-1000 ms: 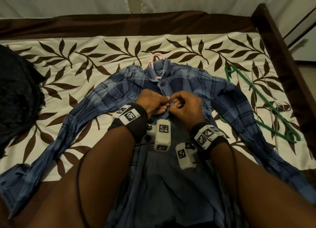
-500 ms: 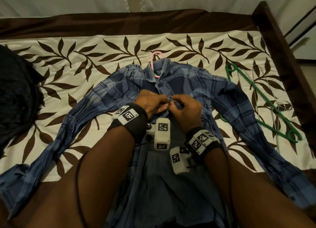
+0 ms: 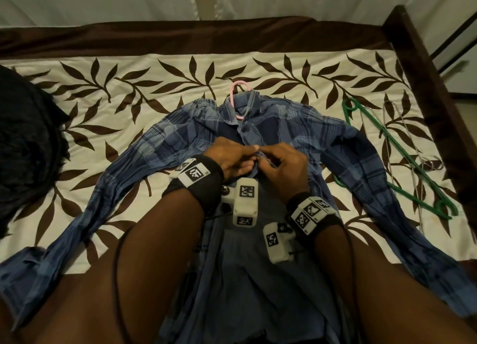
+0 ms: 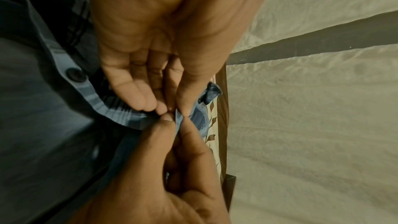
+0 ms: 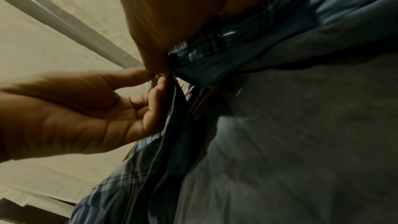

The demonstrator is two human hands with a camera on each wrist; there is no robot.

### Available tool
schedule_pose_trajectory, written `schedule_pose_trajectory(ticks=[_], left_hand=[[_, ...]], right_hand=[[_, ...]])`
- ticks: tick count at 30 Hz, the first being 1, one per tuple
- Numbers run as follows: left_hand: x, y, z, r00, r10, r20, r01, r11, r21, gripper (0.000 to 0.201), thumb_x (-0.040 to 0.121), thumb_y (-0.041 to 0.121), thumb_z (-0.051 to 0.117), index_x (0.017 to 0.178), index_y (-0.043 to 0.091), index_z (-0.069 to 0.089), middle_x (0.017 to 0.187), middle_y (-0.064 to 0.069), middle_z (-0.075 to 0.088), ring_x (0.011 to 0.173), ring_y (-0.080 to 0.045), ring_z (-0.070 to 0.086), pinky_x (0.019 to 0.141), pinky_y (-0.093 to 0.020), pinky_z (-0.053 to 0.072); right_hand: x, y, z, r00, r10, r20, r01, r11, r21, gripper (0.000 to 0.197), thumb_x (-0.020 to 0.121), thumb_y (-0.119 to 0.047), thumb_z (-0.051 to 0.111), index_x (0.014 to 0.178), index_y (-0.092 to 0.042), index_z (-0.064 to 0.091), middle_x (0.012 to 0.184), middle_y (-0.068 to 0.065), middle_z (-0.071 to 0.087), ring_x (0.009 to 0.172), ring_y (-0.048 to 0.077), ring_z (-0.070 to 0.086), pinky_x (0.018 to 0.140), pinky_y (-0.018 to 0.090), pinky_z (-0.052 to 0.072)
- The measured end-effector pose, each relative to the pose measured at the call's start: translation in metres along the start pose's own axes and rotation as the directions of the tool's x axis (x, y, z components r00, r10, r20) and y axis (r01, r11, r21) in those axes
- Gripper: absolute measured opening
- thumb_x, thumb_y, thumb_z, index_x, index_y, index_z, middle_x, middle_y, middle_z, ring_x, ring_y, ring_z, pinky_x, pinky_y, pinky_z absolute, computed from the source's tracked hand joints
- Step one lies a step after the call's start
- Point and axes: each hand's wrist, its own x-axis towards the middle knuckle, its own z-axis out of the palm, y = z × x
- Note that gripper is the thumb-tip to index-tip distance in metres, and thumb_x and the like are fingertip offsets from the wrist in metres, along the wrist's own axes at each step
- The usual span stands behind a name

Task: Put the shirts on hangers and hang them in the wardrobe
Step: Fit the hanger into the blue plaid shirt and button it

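The bed (image 3: 296, 67), spread with a cream cover printed in brown leaves and edged by a dark wooden frame, fills the head view, with pale curtains behind its far side. Far off to the left of the grip lies a dark heap (image 3: 23, 147); what it is cannot be told. On the cover the blue plaid shirt (image 3: 180, 137) lies face up, collar away from the person, both sleeves flung out wide to either side of the grip and its lower half running back under the forearms. Well to the right of the grip, past the right sleeve, a green hanger (image 3: 402, 163) lies on the cover with thin wire hangers (image 3: 418, 163) tangled beside it. Just beyond the grip, the hook of a pink hanger (image 3: 236, 96) sticks out of the collar. A fastened button (image 3: 244, 129) sits on the front strip between that hook and the fingers.

At the middle of the shirt's chest the two hands meet, fingertips touching. The left hand (image 3: 232, 158) pinches one front edge of the shirt between thumb and fingertips, the other fingers lying fairly straight along the cloth. The right hand (image 3: 284, 163) has its fingers curled, thumb and forefinger nipping the facing edge of the cloth. A second dark button (image 4: 75, 75) shows on the strip just on the near side of the pinch
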Motion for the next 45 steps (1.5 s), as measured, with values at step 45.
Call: schedule_pose_trajectory(ticks=[45], left_hand=[[0.009, -0.026, -0.002, 0.891, 0.453, -0.025, -0.434, 0.867, 0.243, 0.023, 0.084, -0.005, 0.069, 0.064, 0.005, 0.061, 0.057, -0.010, 0.060, 0.055, -0.021, 0.059, 0.062, -0.034, 0.054]], right_hand=[[0.020, -0.020, -0.021, 0.638, 0.619, 0.458, -0.766, 0.451, 0.458, 0.028, 0.094, -0.016, 0.066, 0.069, -0.004, 0.060, 0.057, 0.012, 0.045, 0.049, 0.019, 0.039, 0.051, 0.028, 0.035]])
